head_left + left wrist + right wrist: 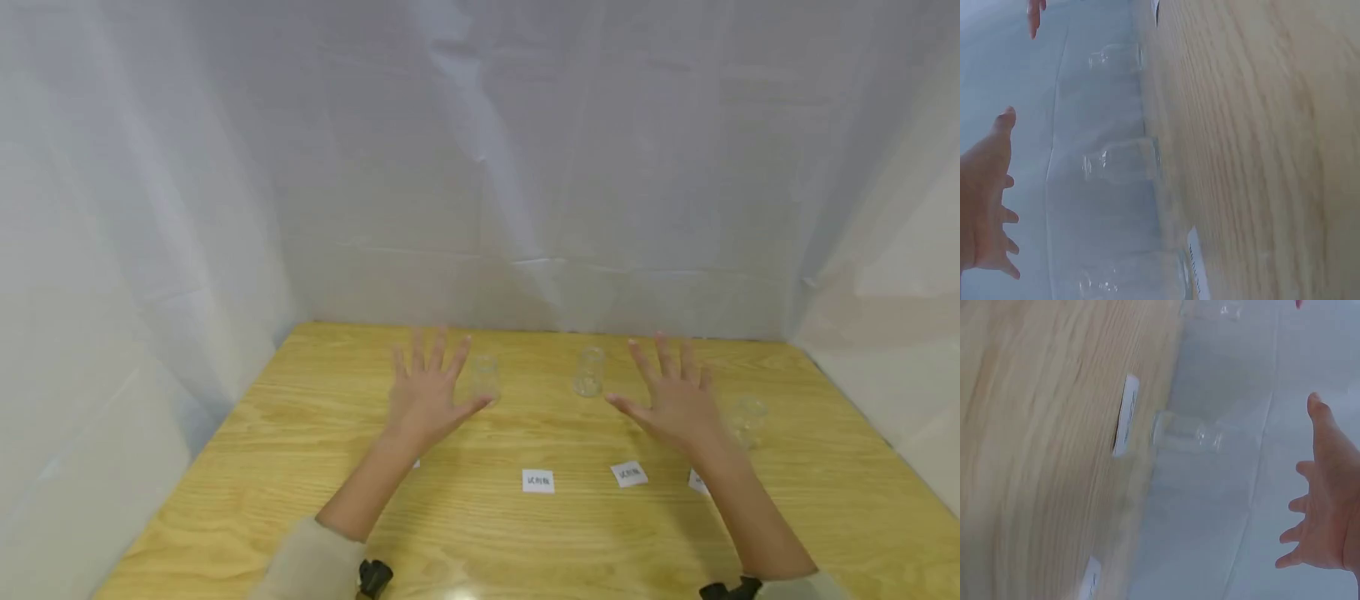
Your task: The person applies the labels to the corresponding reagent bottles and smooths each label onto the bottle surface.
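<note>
Both hands are raised over the table with fingers spread, and neither holds anything. My left hand (426,400) is nearest a clear glass bottle (486,379), which stands just to its right. Between the hands stands another clear bottle (589,373), close to the thumb of my right hand (678,404). A third clear bottle (748,422) is right of that hand, faint against the wood. The left wrist view shows several bottles upright in a row, one of them (1125,161) in the middle. In the right wrist view a bottle (1188,433) stands apart from the hand.
Small white paper labels with printed characters lie nearer the person on the wooden table (480,542): one label (537,481) in the middle, another label (629,474) to its right. A third label (697,481) is partly behind the right forearm. White sheeting (600,167) encloses the back and sides.
</note>
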`<state>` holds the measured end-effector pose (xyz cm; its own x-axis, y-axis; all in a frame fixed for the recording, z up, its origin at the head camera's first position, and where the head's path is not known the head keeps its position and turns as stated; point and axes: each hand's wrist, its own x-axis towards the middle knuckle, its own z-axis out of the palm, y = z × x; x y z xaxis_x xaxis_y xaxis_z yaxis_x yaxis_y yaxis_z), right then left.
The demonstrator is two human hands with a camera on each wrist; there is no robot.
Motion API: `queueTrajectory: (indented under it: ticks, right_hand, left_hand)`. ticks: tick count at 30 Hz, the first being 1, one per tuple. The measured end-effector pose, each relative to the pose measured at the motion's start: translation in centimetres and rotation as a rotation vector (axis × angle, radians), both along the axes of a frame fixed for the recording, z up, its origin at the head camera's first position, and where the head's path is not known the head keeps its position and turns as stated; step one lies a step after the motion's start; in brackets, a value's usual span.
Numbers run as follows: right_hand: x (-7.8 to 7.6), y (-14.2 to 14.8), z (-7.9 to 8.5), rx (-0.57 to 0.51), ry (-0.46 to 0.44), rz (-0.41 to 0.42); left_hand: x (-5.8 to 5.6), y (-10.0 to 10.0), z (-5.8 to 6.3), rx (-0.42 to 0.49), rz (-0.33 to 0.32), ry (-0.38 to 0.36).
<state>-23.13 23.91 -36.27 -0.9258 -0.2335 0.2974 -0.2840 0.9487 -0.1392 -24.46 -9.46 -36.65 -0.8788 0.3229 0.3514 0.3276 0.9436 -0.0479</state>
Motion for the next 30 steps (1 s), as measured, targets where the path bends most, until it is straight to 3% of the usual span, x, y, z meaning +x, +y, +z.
queueTrajectory:
  ticks: [5, 8, 13, 18, 21, 25, 30]
  right_hand:
    - [-0.5, -2.3, -0.9, -0.061, 0.028, 0.048]
    - [-0.7, -4.2, -1.5, -0.124, 0.051, 0.101]
    - [-1.3, -6.9, -2.5, -0.243, 0.044, 0.162]
    - [-2.3, -8.9, -3.4, -0.464, -0.047, 0.171]
    - [-3.0, -10.0, -4.0, -0.624, -0.116, 0.190]
    - [-3.8, -11.4, -5.3, -0.815, -0.208, 0.216]
    - [-4.9, -13.0, -6.7, -0.970, -0.277, 0.258]
  left_hand:
    - [0.3, 2.1, -1.1, 0.119, -0.045, -0.013]
    - [0.4, 3.3, -1.8, 0.261, -0.088, -0.024]
    - [0.2, 4.7, -2.8, 0.538, -0.135, -0.104]
    - [-0.5, 4.7, -4.3, 0.798, -0.203, -0.151]
    - [-1.0, 4.3, -5.5, 0.894, -0.211, -0.171]
    - [-1.4, 3.9, -6.7, 1.021, -0.195, -0.215]
    - [-1.9, 3.8, -7.4, 1.153, -0.147, -0.273]
